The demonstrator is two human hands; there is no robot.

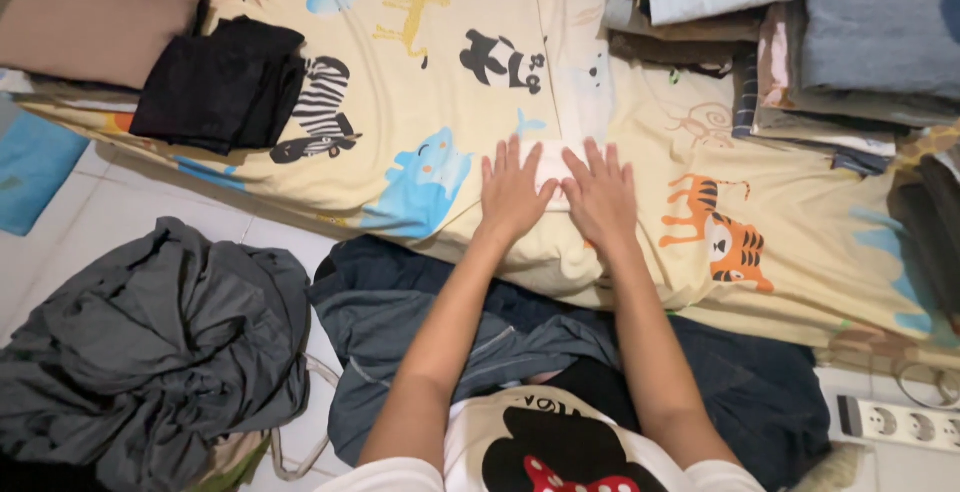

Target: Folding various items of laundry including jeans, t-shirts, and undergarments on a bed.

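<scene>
Two hands flat on the sheet: left hand (513,195) and right hand (601,197), fingers spread, pressing a small white folded cloth (548,164) that sits right under the fingertips on the animal-print bedsheet (420,82). Looks mostly done to me. One folded black garment (222,82) far left of the fingers, stacks of folded clothes (800,42) up to their right. Left to fold, I'd say: one grey crumpled heap (150,342) and one dark blue garment (420,322) back by the wrists.
</scene>
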